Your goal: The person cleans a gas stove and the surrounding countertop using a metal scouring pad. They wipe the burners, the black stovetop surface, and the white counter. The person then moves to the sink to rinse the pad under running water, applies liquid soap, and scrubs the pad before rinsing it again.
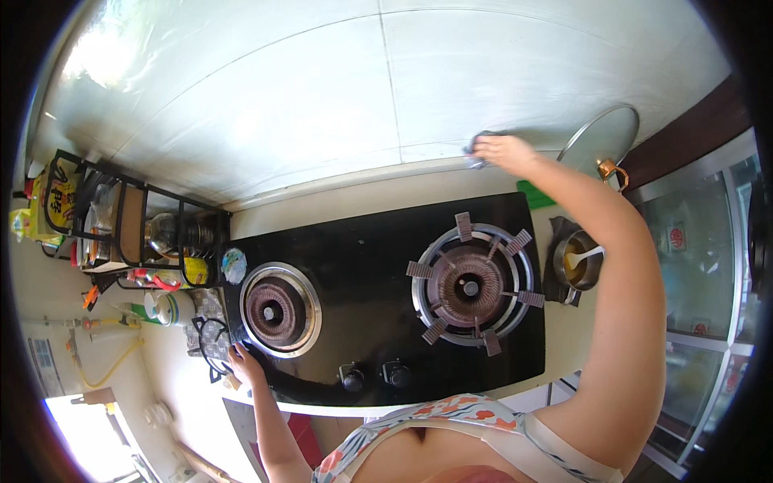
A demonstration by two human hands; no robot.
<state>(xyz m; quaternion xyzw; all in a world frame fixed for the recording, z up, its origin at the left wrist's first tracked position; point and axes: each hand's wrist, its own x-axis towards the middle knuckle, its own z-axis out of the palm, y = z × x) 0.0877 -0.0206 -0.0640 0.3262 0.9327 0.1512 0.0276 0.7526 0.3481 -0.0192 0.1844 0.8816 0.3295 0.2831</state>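
My right hand [506,154] presses a bunched cloth [478,150] flat to the tiled wall [314,90], just above the ledge behind the black gas hob [356,302]. Near the hob's left front corner is my left hand [244,364], by a black metal pan support [211,350]; whether its fingers grip anything is unclear. The left burner [275,311] has no pan support on it. Around the right burner [470,288] sits a ring-shaped support with several prongs. Two knobs [352,378] are at the hob's front edge.
A glass lid [601,136] leans on the wall at the right. Below it, a metal pot [577,259] holds yellowish contents and a white spoon [586,256]. At the left stands a black rack [163,259] with jars and packets, near a lidded white container [172,308].
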